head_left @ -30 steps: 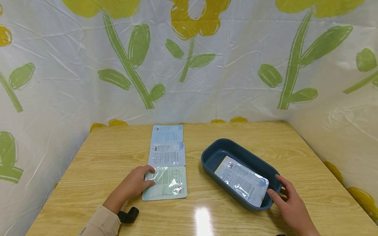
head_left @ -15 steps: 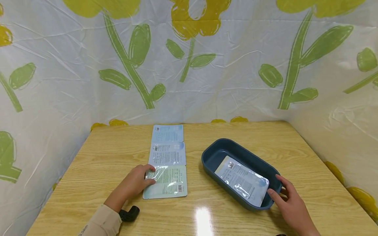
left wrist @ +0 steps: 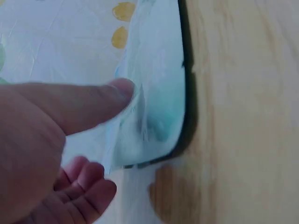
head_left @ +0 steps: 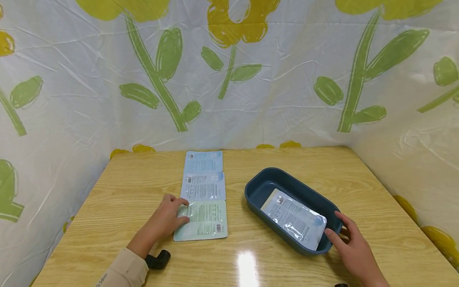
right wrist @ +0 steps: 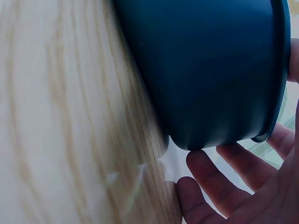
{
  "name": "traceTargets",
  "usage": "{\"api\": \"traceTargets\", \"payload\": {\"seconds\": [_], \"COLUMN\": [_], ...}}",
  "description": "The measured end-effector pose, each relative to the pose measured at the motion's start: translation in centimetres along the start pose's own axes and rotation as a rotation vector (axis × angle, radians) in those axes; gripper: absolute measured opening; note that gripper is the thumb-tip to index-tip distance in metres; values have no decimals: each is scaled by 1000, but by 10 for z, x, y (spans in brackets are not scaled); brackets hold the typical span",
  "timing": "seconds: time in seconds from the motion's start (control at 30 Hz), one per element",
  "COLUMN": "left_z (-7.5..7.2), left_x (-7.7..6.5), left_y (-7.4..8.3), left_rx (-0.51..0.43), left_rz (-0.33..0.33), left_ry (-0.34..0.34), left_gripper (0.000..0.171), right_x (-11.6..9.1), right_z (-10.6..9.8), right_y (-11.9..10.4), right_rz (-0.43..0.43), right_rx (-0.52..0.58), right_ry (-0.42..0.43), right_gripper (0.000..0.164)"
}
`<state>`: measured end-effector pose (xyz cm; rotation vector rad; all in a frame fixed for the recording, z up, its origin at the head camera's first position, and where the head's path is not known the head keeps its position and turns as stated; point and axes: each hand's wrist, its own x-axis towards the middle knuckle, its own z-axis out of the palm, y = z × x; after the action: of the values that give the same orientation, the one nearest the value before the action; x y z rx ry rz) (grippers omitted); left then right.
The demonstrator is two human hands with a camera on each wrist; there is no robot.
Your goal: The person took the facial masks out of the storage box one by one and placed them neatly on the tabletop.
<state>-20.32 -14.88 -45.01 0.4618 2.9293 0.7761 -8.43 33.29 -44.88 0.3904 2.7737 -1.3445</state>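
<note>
head | left hand [head_left: 166,217] pinches green packet [head_left: 209,221] | right hand [head_left: 356,251] grips tub [head_left: 297,190]

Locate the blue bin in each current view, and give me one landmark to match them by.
Head: the bin is in the lower half, right of centre, with the right hand at its near end.
Left wrist: not in it.
Right wrist: large, top centre to right, with fingers below it.
Shared landmark: the wooden table, visible in all three.
</note>
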Motion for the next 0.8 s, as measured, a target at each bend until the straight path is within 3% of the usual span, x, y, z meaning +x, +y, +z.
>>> {"api": "traceTargets", "payload": {"seconds": [0.13, 0.4, 0.57, 0.8], "left_z": [0, -5, -2, 5], "left_x": [2, 8, 16, 31], "left_y": [5, 26, 46, 84], "left_rx": [-42, -237, -332, -459], "left_rz": [30, 182, 245, 336], "left_ry": [25, 46, 6, -100], "left_gripper": [37, 33, 36, 40], "right_x": [0, -1, 0, 0], "right_z": [0, -1, -1, -1], "right_y": [0, 3, 3, 3], "right_rz": [-3, -38, -30, -31], "right_rx": [-9, 17, 16, 19], "right_ry": [6, 14, 10, 11], "right_gripper": [79, 76, 78, 77]}}
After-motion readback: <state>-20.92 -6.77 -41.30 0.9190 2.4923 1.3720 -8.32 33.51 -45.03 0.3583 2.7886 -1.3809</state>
